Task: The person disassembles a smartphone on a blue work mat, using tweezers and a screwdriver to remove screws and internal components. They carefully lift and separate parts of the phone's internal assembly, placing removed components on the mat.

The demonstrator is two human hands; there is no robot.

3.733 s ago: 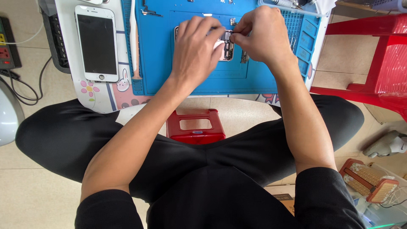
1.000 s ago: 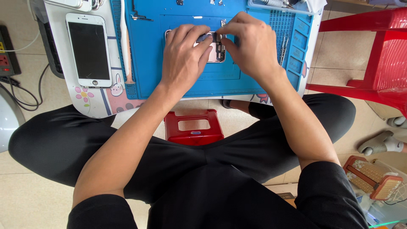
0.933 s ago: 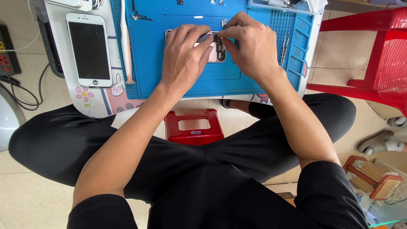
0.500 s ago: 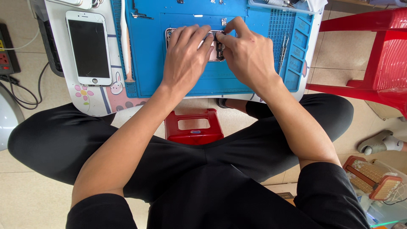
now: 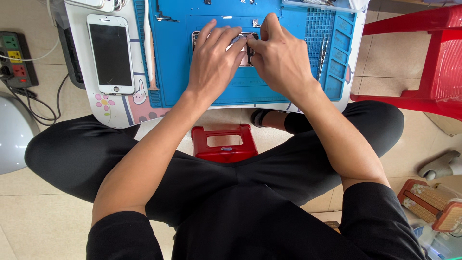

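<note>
Head view: the opened phone housing [image 5: 245,48] lies flat on the blue work mat [image 5: 240,91], under and between the hands; the left hand [image 5: 211,62] rests spread over its left part, while the right hand [image 5: 281,60] is pinched together at its top right edge, on what cannot be told. The housing is judged light, stiff and thin, with fragile internals, so it is best held by its outer edges. A white phone [image 5: 110,54] lies well apart at left.

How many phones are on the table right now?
2. A white phone lies face up left of the blue mat. An opened phone lies on the mat under the left hand and right hand. Others may be hidden.
</note>
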